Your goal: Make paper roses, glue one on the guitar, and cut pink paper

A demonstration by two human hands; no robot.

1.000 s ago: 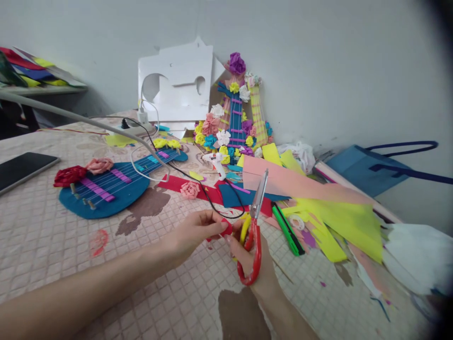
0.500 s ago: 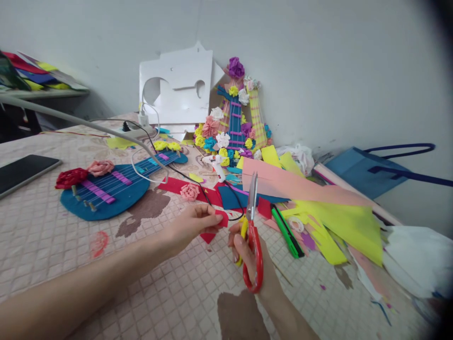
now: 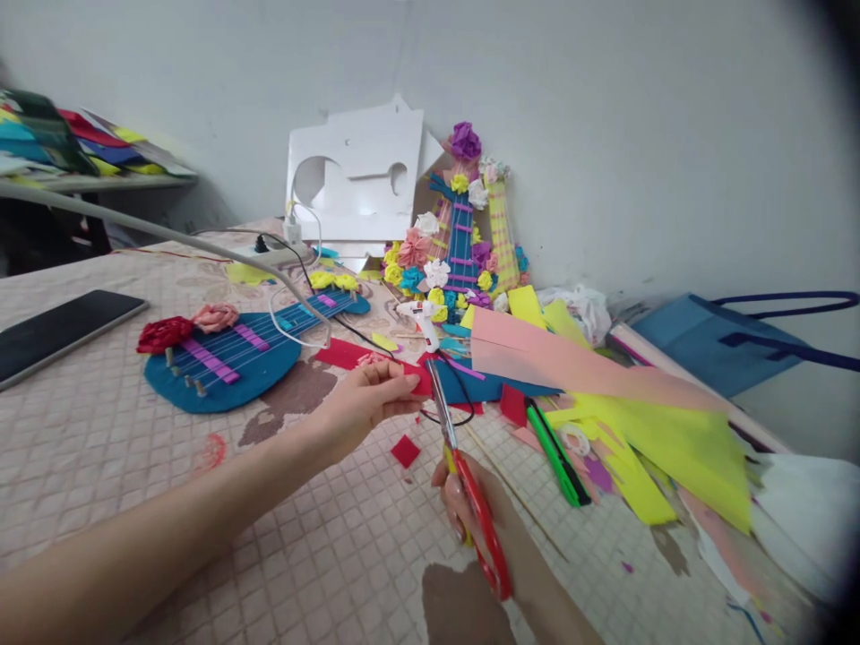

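Scissors in right fingers | red piece in left fingers | black cable loop, glue gun beyond

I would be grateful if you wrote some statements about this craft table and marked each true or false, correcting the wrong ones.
1. The right hand holds the scissors. True.
2. Both scissor grips are red. False: one is red, the other yellow.
3. A red square lies on the table, apart from both hands. True.
4. The left hand holds a white piece. False: it holds a red piece.
5. The green cutter lies to the right of the scissors. True.
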